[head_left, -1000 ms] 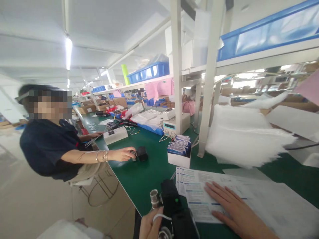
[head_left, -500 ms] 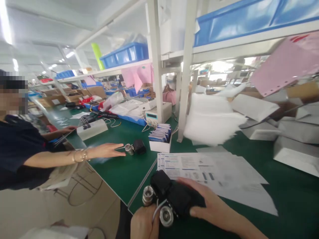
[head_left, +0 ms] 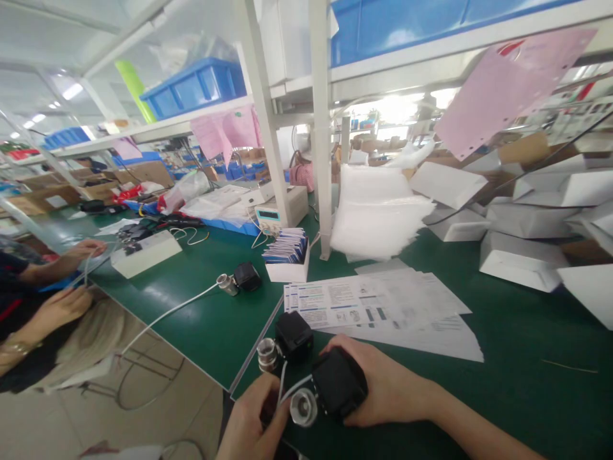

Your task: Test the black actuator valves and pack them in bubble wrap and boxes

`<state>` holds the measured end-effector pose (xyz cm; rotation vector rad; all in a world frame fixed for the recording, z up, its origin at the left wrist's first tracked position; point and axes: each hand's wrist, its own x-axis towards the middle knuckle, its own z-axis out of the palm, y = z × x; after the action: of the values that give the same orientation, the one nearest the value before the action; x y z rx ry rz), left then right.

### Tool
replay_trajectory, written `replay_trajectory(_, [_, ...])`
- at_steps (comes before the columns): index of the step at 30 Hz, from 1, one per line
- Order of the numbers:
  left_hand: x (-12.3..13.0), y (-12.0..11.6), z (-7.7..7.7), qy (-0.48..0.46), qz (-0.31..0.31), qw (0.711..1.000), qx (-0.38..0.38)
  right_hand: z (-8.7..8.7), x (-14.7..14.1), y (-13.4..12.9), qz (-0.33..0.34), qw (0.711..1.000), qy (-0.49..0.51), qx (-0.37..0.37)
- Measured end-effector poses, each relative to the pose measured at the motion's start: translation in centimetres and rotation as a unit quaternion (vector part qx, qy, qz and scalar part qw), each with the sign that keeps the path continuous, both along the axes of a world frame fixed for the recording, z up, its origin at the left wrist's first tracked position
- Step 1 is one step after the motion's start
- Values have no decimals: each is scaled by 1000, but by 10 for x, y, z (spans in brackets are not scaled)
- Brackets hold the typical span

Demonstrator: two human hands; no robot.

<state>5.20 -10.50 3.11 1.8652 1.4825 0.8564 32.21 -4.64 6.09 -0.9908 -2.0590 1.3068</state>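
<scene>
The green surface carries spread papers near the middle. Nearer, the right hand is clamped around a black box; a second black box sits just beyond, to its left. Apart from the right, the left hand pinches grey cables.

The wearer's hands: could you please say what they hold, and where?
The right hand holds the nearer black box by its side opposite the metal fitting; the left hand pinches grey cables beside it.

on the table, papers lie behind the held device (filled box beyond).
</scene>
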Motion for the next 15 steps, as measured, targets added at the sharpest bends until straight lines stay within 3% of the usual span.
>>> replay_trajectory(3, [-6, -6, 2, 2, 40, 996, 80, 15, 5, -3, -27, 1000, 9, 1])
replay_trajectory(8, [-3, -10, 5, 44, 14, 976, 214, 31, 6, -10, -46, 993, -12, 106])
replay_trajectory(15, [40, -11, 3, 35, -79, 975, 206, 11, -4, -33, -62, 983, 26, 173])
